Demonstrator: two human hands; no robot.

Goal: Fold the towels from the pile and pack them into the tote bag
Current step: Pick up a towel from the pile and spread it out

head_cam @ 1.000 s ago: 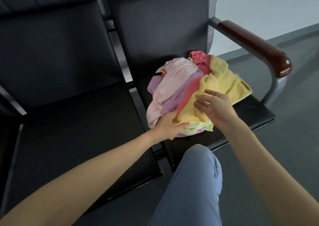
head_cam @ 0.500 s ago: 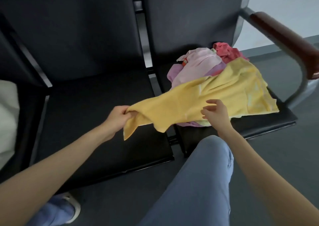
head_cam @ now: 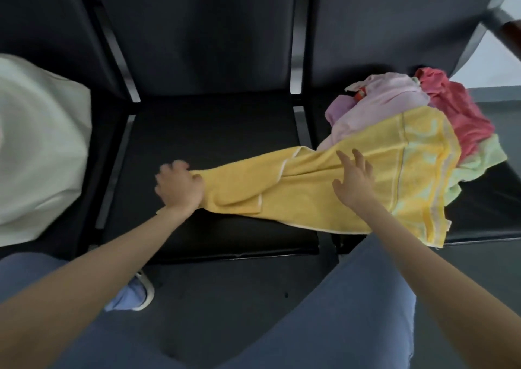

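Far out to the left of both hands, a white tote bag point(head_cam: 36, 154) sits slumped on the leftmost black seat, well apart from the cloth. The left hand point(head_cam: 180, 188) hovers over the middle seat point(head_cam: 214, 131) with its fingers curled tight around one bunched end of the yellow towel point(head_cam: 324, 188), knuckles up. From that grip the towel stretches rightward, lying partly on the middle seat and bridging the gap to the next seat, its far end with paler patterned bands draped over the front of the pile. The right hand point(head_cam: 353, 182) rests flat on the towel's middle stretch, fingers straight and spread, holding nothing. Beyond and to the right of that hand lies the pile of towels point(head_cam: 400, 97) on the right seat point(head_cam: 485, 213): a pale pink towel point(head_cam: 383, 97) on top, a lilac one just left of it, a red towel point(head_cam: 456, 109) at the far right, and a light green towel point(head_cam: 485, 157) peeking out beneath the yellow one's edge. Near the wrists, the person's blue trouser legs point(head_cam: 352, 298) fill the lower view, and a light blue shoe point(head_cam: 132, 298) rests on the dark floor below the left forearm.
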